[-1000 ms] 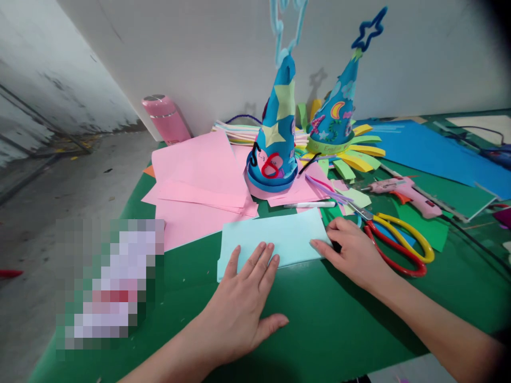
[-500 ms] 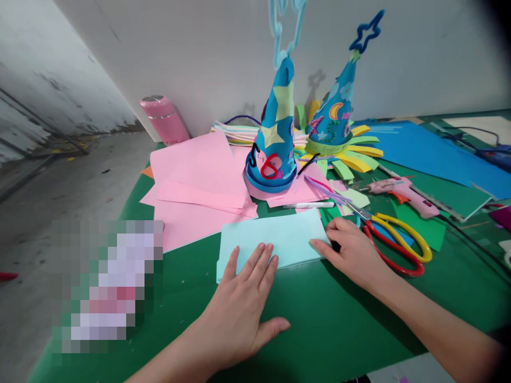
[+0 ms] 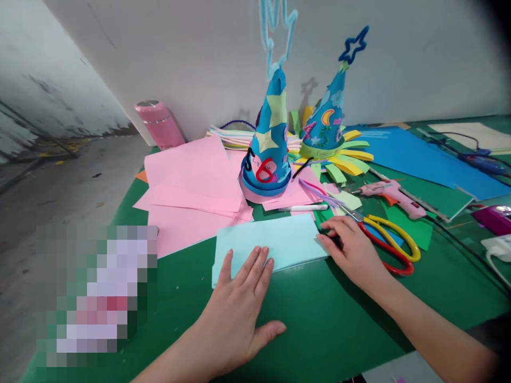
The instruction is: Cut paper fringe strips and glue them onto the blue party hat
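Right hand [image 3: 353, 252] less far over light-blue paper [image 3: 287, 239] than before

the light-blue paper [image 3: 275, 236] and the pink sheets [image 3: 187, 165] nearer the left edge of the table [image 3: 303, 303] look matt and smooth, against its smooth green top with a faint sheen. glossy pink coats the flask [image 3: 162, 127] at the back left corner; toward the right edge, the scissors [image 3: 360, 218] pair metal blades with smooth plastic-looking handles.
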Available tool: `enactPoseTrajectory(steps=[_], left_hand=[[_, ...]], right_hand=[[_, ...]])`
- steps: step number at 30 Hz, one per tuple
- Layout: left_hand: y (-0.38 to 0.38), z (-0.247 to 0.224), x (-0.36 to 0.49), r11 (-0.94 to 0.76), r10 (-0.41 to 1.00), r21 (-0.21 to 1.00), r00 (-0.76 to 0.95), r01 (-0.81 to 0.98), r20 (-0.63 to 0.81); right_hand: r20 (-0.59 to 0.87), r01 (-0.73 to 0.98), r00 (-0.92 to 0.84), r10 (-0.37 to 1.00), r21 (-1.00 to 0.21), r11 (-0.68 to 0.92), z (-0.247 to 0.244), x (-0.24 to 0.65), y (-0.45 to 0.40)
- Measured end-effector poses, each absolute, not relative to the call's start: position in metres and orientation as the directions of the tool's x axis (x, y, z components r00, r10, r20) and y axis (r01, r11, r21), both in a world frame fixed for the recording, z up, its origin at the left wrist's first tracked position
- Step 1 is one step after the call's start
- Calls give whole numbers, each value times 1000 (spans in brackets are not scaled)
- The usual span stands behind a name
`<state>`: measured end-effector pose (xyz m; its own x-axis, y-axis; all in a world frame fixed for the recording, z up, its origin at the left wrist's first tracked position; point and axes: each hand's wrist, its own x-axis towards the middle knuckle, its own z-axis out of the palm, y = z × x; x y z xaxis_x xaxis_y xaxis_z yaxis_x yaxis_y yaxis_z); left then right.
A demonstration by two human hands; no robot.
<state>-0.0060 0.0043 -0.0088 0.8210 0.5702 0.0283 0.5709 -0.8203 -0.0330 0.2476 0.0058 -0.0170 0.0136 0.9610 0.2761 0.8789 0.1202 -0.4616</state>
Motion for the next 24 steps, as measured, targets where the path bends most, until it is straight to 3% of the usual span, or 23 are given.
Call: enactPoseTrajectory(steps=[3,5,6,9,13,24], left_hand=[[4,-8,-6,-820,572,-24,820,572,10],[4,-8,-7,-817,577,-9,817,577,-6],[4,-8,-7,-815,579,0,815,579,-15],[2,-8,-8,-806,590,25,806,591,-39],[2,-8,-8,-801,596,34,801,598,-52],[3,-6,-8,-794,596,101,801,599,-61]], right_hand=[[437,865,54,898,-470,177,-10,242,-8],[527,856,-67,847,-406,321,-7,232,-19],[514,843,-174,840,-362,397,-6,225,-24],[296,824,-426,855,-265,502,-8,205,-34],[114,848,-465,878,-227,478,-12,193,-35],[107,858,-469,877,-181,481,-9,192,-33]])
